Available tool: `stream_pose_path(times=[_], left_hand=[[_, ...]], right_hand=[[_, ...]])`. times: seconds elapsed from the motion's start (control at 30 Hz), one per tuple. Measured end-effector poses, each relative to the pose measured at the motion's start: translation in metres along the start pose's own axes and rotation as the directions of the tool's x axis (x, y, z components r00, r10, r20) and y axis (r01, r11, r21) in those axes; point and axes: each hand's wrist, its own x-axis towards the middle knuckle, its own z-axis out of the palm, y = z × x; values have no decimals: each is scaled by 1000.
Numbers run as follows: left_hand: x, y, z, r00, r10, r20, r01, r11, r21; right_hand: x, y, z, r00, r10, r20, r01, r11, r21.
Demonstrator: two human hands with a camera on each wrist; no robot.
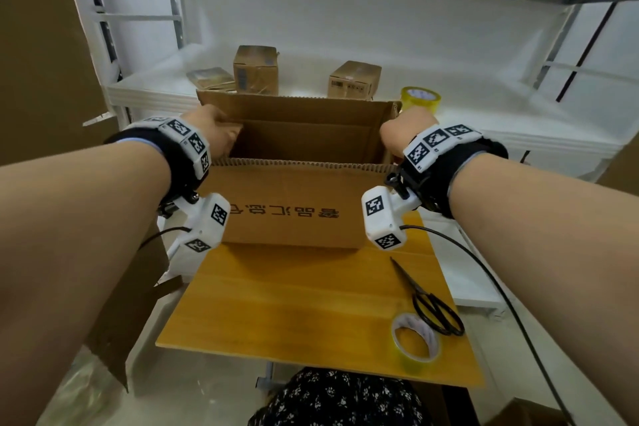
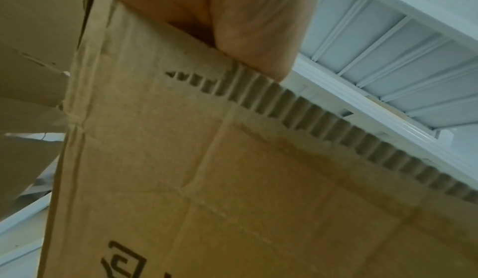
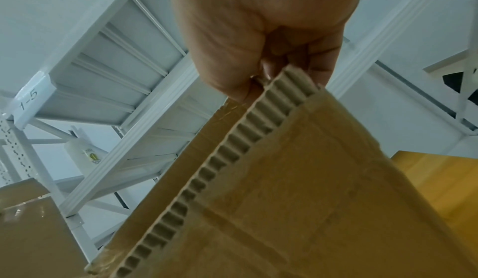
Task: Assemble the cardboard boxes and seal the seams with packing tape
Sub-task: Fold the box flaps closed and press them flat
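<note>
A brown cardboard box [image 1: 294, 207] with black printed characters stands open-topped at the far end of a small wooden table [image 1: 304, 308]. My left hand [image 1: 216, 130] grips the box's top edge at its left end, thumb on the corrugated rim [image 2: 258, 43]. My right hand [image 1: 403, 131] pinches the top edge at the right end, fingers curled round the cardboard [image 3: 279, 63]. A roll of clear tape [image 1: 416, 339] lies on the table's near right corner. Black scissors [image 1: 432, 301] lie beside it.
White metal shelving [image 1: 484, 121] stands right behind the table. It carries several small taped cartons [image 1: 256, 69] and a second, yellowish tape roll [image 1: 420, 98]. Flat cardboard sheets [image 1: 121, 304] lean at the left. A floral-patterned garment [image 1: 339, 398] shows at the near edge.
</note>
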Motion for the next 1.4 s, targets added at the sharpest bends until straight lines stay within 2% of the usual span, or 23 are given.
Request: stream_pose_path(times=[0.07, 0.17, 0.4, 0.47, 0.57, 0.7, 0.87, 0.93, 1.1, 1.17, 1.3, 1.4], left_hand=[[-2, -5, 1, 998, -58, -2, 58, 998, -22], [-1, -7, -1, 992, -118, 54, 115, 992, 56], [6, -13, 2, 972, -144, 187, 93, 962, 256], [7, -11, 3, 964, -175, 200, 118, 957, 265], [3, -3, 6, 961, -172, 218, 86, 931, 354], [-2, 4, 8, 953, -213, 214, 119, 915, 385], [2, -9, 13, 948, -162, 272, 53, 929, 367], [-2, -8, 7, 947, -147, 286, 69, 961, 266], [-8, -6, 6, 961, -142, 239, 125, 989, 85], [-19, 2, 6, 970, -131, 205, 121, 991, 61], [-15, -7, 5, 969, -168, 182, 159, 985, 60], [-4, -23, -3, 955, -274, 117, 268, 961, 67]], right_hand=[[0, -3, 4, 1000, -11, 14, 12, 998, -56], [2, -1, 7, 1000, -3, 0, 3, 996, -91], [1, 1, 17, 993, 20, 117, -24, 999, 29], [-2, -2, 19, 987, 25, 161, -32, 999, 44], [-4, -6, 17, 980, 47, 192, -58, 997, 50], [-7, 0, 19, 977, 33, 210, -72, 981, 183], [-11, 9, 26, 985, -11, 174, -43, 950, 308], [-13, 9, 26, 984, -45, 175, -17, 943, 333], [-15, 3, 27, 945, -128, 301, 68, 977, 202], [-15, 1, 29, 943, -111, 313, 73, 988, 133], [-15, 6, 32, 940, -8, 341, -35, 992, 119], [-14, 8, 30, 934, 22, 358, -60, 994, 96]])
